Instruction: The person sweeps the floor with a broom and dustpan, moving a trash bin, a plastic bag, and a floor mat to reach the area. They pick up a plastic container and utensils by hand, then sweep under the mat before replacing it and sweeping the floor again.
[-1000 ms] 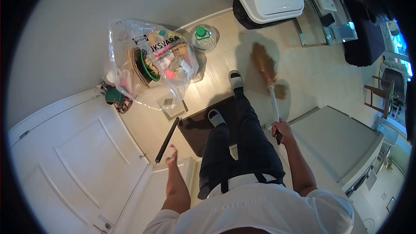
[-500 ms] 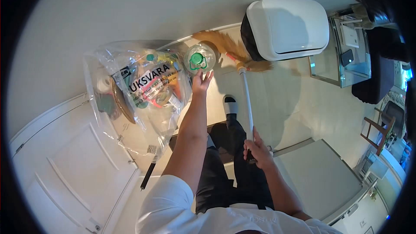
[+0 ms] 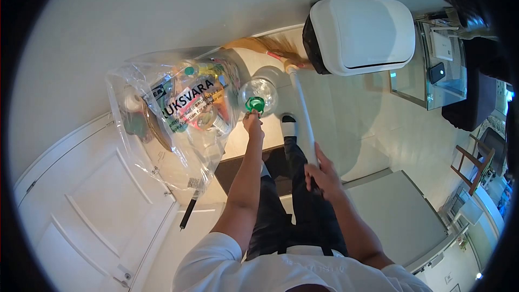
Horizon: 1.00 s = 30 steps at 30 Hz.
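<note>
My left hand (image 3: 253,123) grips the green handle at the neck of a large clear plastic bottle (image 3: 266,89), which has a green cap and is tilted toward me. The handle of a broom (image 3: 304,103) runs through my right hand (image 3: 323,176), whose fingers curl round its upper end. At the wall, the broom's tan bristles (image 3: 281,43) touch the floor beside the bottle. Left of the bottle stands a big clear plastic bag (image 3: 197,140) with printed letters, full of mixed bottles and packaging.
A white-lidded bin (image 3: 373,35) stands against the wall on the right. Beyond it are a glass-topped table (image 3: 421,84) with a phone (image 3: 437,71) and a wooden chair (image 3: 473,162). A white door (image 3: 97,205) is at the left, and a dark mat (image 3: 230,170) lies under my feet.
My left hand has closed on the bottle's green handle, and the bottle has tipped and shifted toward me. The broom head has moved left along the wall.
</note>
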Each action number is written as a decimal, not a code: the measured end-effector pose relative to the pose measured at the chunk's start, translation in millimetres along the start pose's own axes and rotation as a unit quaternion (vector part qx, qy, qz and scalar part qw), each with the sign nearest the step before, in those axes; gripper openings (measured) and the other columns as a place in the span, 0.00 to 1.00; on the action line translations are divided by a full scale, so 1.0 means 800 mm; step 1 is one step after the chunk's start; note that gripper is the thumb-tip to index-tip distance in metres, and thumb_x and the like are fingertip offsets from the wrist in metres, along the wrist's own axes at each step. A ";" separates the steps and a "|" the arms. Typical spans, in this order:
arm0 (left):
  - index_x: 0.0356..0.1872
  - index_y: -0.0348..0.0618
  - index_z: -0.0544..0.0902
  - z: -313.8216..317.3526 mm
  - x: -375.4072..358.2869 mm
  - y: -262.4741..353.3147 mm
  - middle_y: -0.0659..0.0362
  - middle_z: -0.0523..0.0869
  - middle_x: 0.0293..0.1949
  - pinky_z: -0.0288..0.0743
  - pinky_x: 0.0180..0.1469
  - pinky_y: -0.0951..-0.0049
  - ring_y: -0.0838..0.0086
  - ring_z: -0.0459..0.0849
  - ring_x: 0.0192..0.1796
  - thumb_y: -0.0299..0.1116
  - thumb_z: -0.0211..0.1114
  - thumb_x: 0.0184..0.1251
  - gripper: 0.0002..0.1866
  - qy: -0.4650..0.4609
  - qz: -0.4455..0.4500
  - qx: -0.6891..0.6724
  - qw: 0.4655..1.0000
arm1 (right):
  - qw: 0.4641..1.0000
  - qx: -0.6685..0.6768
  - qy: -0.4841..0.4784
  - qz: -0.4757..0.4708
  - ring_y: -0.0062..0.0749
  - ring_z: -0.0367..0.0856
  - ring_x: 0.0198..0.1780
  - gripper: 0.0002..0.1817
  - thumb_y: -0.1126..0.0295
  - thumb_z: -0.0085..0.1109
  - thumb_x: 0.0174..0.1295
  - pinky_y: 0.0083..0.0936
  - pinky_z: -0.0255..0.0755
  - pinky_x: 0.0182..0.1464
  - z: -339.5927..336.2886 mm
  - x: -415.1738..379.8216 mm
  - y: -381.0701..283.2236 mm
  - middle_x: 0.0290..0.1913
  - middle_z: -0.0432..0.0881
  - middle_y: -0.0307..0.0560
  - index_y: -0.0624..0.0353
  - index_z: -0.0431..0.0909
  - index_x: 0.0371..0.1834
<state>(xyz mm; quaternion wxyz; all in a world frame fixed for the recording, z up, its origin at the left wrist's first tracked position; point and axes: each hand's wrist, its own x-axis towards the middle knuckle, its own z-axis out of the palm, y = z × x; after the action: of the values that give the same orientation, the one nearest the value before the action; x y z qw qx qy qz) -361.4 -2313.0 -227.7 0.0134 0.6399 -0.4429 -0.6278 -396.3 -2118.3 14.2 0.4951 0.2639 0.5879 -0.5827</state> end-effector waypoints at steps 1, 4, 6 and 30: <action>0.20 0.42 0.73 -0.003 -0.007 0.005 0.62 0.73 0.18 0.62 0.20 0.79 0.79 0.66 0.16 0.34 0.54 0.57 0.09 0.002 -0.001 0.002 1.000 | 0.999 -0.033 0.006 0.030 0.22 0.70 0.17 0.36 0.77 0.44 0.52 0.21 0.68 0.16 -0.001 0.019 0.015 0.20 0.70 0.43 0.52 0.41 0.66; 0.16 0.43 0.73 -0.007 -0.025 0.024 0.64 0.71 0.15 0.60 0.18 0.80 0.80 0.66 0.16 0.37 0.57 0.54 0.12 0.013 -0.038 0.048 0.998 | 0.966 -0.247 0.023 0.078 0.28 0.71 0.13 0.36 0.76 0.43 0.52 0.27 0.69 0.17 -0.018 0.022 0.061 0.19 0.73 0.48 0.51 0.41 0.65; 0.16 0.43 0.73 -0.009 -0.030 0.023 0.64 0.71 0.14 0.59 0.17 0.80 0.81 0.66 0.15 0.38 0.57 0.54 0.12 0.000 -0.045 0.050 0.998 | 0.947 -0.302 0.033 0.101 0.30 0.72 0.13 0.36 0.76 0.43 0.52 0.29 0.69 0.17 -0.042 -0.017 0.097 0.19 0.74 0.50 0.50 0.41 0.65; 0.19 0.45 0.69 0.129 0.110 0.126 0.63 0.68 0.13 0.71 0.22 0.75 0.78 0.69 0.16 0.40 0.52 0.62 0.14 -0.167 0.014 -0.064 0.984 | 0.977 -0.079 0.154 0.127 0.20 0.66 0.12 0.34 0.72 0.44 0.55 0.20 0.65 0.13 -0.101 -0.121 0.112 0.14 0.66 0.38 0.50 0.43 0.65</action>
<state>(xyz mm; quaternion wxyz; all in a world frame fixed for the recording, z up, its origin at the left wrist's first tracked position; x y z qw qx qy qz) -516.9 -2369.9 -261.7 -0.0108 0.5176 -0.4068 -0.7527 -302.7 -2000.0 48.5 0.4881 0.3830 0.6628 -0.4193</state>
